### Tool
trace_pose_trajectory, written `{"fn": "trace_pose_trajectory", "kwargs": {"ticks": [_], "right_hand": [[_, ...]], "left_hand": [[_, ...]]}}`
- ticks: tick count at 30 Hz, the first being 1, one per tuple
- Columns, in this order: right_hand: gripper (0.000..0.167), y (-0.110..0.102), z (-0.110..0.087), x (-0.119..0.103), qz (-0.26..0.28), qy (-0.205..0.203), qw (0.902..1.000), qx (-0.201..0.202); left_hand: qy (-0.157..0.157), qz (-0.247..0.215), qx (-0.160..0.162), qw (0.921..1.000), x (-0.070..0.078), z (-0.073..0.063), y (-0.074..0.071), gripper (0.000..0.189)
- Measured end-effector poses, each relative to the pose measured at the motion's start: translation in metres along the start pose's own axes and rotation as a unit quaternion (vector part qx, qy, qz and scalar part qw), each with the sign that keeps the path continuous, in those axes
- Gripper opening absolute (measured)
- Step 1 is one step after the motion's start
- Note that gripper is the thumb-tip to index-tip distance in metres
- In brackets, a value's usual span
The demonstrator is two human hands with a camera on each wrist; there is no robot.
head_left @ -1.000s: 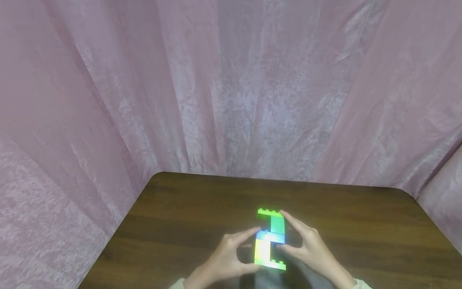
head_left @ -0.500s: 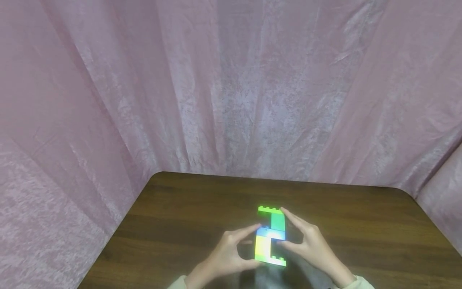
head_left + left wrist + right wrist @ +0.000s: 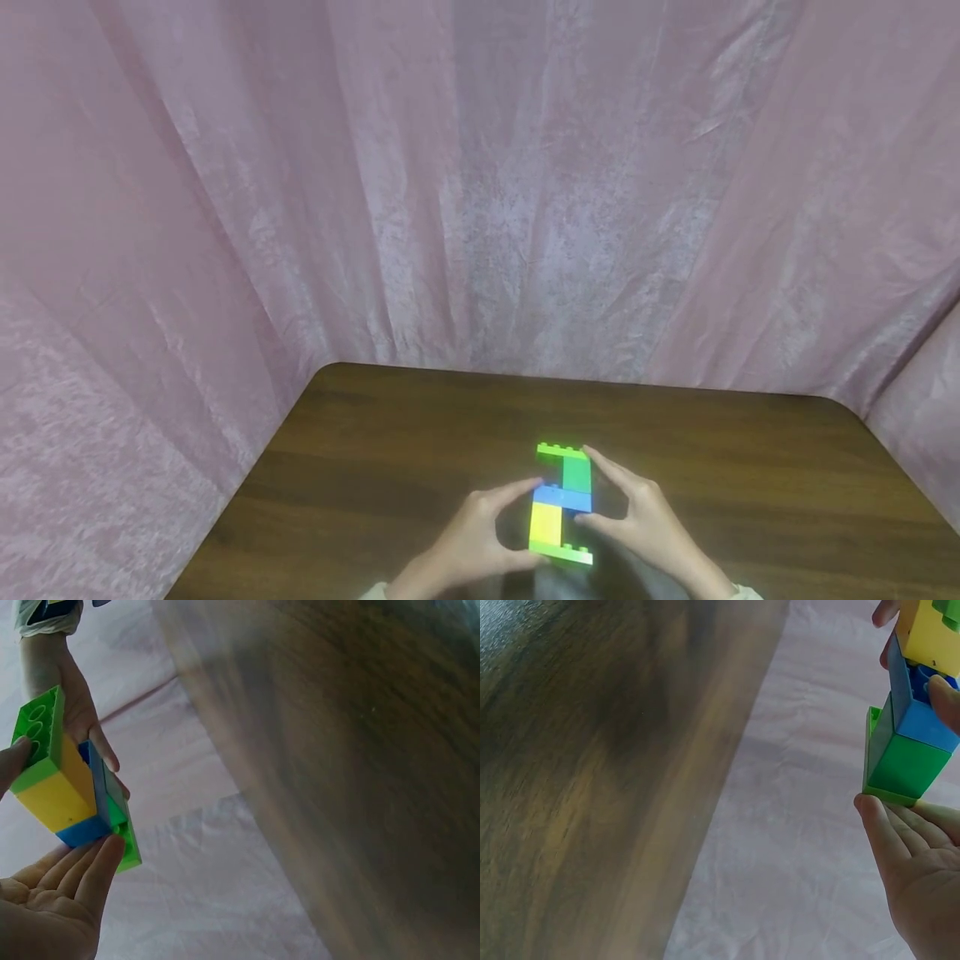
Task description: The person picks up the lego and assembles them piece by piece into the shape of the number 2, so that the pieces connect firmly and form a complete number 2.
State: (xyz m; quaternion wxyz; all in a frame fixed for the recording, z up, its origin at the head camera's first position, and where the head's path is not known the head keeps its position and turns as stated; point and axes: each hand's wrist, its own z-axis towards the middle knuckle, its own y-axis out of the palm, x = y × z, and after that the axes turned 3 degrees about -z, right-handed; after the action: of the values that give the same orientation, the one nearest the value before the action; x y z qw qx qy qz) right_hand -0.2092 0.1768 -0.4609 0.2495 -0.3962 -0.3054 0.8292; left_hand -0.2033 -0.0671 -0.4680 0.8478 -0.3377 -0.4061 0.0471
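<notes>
A stack of toy building bricks is held between both hands. From bottom to top in the head view it has a light green plate [image 3: 561, 553], a yellow brick [image 3: 546, 523], a blue brick [image 3: 562, 498], a green brick [image 3: 577, 475] and another light green plate [image 3: 561, 451]. My left hand [image 3: 480, 533] grips it, thumb at the lower plate and fingertips against the blue brick [image 3: 84, 831]. My right hand [image 3: 647, 517] pinches it from the other side, thumb under the blue brick's overhang and fingers at the far plate [image 3: 891, 796].
A dark brown wooden table [image 3: 420, 433] lies beneath the hands. Pink velvet-like curtains [image 3: 510, 183] hang behind its far edge and along the sides.
The stack rose slightly, then dropped a little lower in the head view, as the table edge also shifted down a bit. Bright glare on the bricks has faded. Both grips look the same.
</notes>
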Motion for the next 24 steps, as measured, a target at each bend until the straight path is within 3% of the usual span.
{"fn": "trace_pose_trajectory", "kwargs": {"ticks": [5,11,19,24], "right_hand": [[0.078,0.002,-0.002,0.004,0.023,0.015,0.9994,-0.019],[0.079,0.004,-0.001,0.008,0.044,0.048,0.9951,-0.075],[0.079,0.009,0.0,0.013,0.016,0.035,0.9944,-0.099],[0.078,0.012,-0.001,0.017,0.011,0.047,0.9915,-0.12]], "left_hand": [[-0.037,-0.013,-0.018,0.9991,0.002,-0.002,0.004,0.073],[-0.088,-0.015,-0.04,0.9951,0.004,-0.003,0.009,0.075],[-0.167,0.007,-0.073,0.9832,0.004,-0.001,0.015,0.078],[-0.213,-0.023,-0.087,0.9728,0.005,0.0,0.018,0.079]]}}
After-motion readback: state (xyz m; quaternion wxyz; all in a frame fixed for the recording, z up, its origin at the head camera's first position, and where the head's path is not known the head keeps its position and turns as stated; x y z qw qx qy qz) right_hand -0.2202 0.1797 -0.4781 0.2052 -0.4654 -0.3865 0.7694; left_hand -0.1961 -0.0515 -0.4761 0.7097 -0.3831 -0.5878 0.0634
